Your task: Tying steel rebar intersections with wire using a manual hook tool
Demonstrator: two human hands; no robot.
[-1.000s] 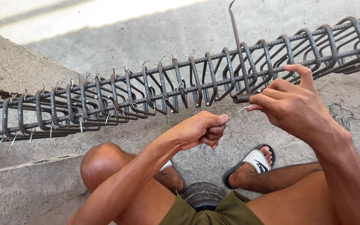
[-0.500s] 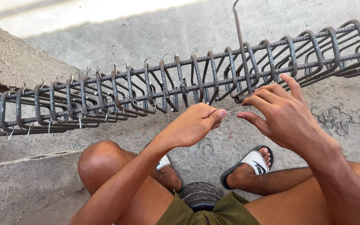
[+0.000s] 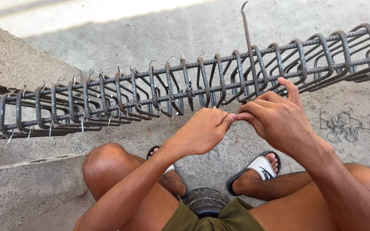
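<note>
Hands now drawn together, the left hand (image 3: 202,130) and right hand (image 3: 275,119) pinch an unseen wire beside the rebar cage (image 3: 185,90), where its springy end could slip free and prick a fingertip.

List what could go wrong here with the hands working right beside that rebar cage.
1. Cut tie-wire ends stick up along the rebar cage; the left hand or right hand, pinched together just below it, could get pricked.
2. The hooked tool stands loosely in the cage and might tip toward the hands.
3. Loose wire pieces lie near a foot in an open sandal.
</note>
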